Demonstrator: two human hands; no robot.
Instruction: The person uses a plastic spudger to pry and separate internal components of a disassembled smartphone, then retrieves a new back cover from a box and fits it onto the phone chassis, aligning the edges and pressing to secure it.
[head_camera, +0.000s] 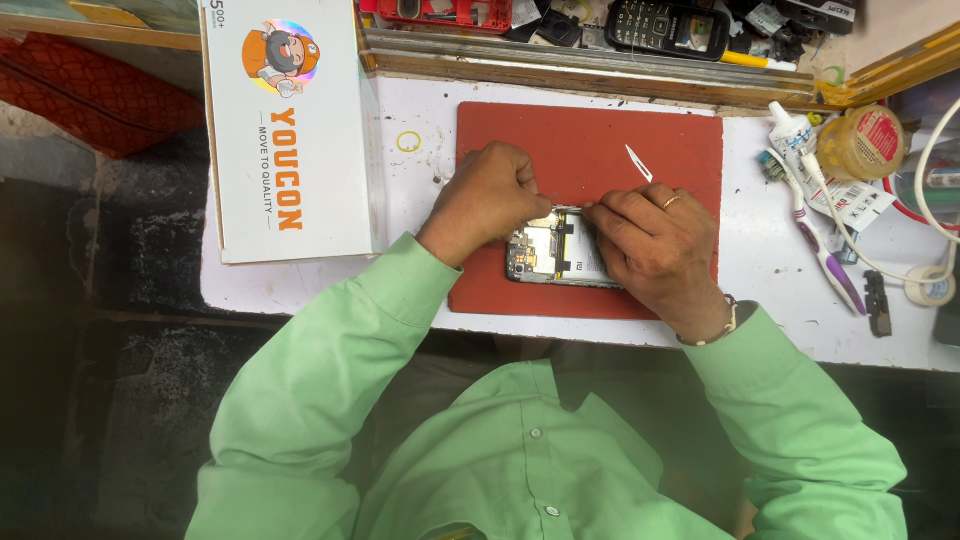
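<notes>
Opened smartphone (555, 255) lies lengthwise left-to-right on the red mat (600, 150), left hand (487, 200) fisted with its grip pinching the top edge, right hand (655, 240) knuckles-up, grip clamping the right end.

Even, soft light falls from above on the white counter (760, 270), which reads bright without harsh glare. The hands cast only faint, short shadows on the red mat (590, 150). The floor at left and below the counter edge sinks into deep shade. Focus is sharp at centre; slight wide-angle bending shows toward the frame edges.
</notes>
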